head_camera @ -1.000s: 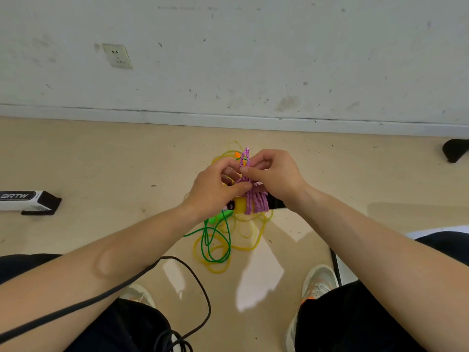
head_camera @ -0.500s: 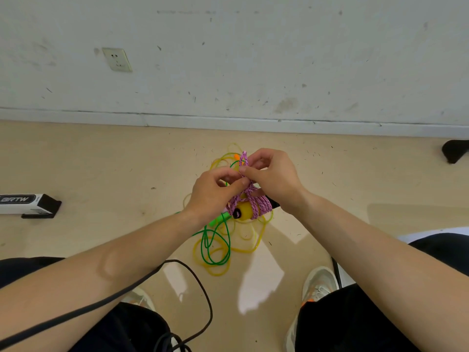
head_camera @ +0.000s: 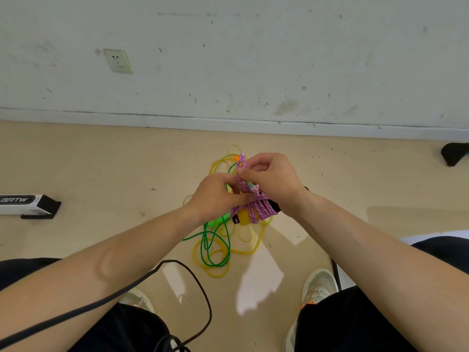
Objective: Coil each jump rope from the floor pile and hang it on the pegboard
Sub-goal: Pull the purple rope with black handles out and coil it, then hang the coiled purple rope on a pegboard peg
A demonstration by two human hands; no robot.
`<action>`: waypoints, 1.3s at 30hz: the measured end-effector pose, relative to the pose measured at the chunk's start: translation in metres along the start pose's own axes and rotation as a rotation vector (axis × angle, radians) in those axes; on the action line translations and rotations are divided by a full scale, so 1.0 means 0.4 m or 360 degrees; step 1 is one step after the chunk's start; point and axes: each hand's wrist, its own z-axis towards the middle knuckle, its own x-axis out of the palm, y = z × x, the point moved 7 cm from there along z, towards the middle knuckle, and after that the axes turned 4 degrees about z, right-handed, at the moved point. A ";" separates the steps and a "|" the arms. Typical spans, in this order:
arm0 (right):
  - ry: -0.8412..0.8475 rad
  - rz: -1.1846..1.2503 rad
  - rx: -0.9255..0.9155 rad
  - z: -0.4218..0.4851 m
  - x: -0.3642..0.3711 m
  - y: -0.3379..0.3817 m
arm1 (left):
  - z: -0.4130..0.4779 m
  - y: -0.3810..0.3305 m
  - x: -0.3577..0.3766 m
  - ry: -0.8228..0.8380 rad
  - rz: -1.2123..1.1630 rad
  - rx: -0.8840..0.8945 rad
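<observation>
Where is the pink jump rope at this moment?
Head view, centre: the pink jump rope is held between the left hand and right hand, just above the floor pile of green and yellow ropes.

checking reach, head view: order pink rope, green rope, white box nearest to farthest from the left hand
1. pink rope, held by the left hand
2. green rope, on the floor just beneath
3. white box, far left on the floor

Bright even light, floor glare, wide-angle bowing
</observation>
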 end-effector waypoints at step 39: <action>0.0071 0.0442 0.0456 0.461 -0.087 1.080 | 0.448 -0.774 -0.891 -0.0077 -0.0703 -0.0468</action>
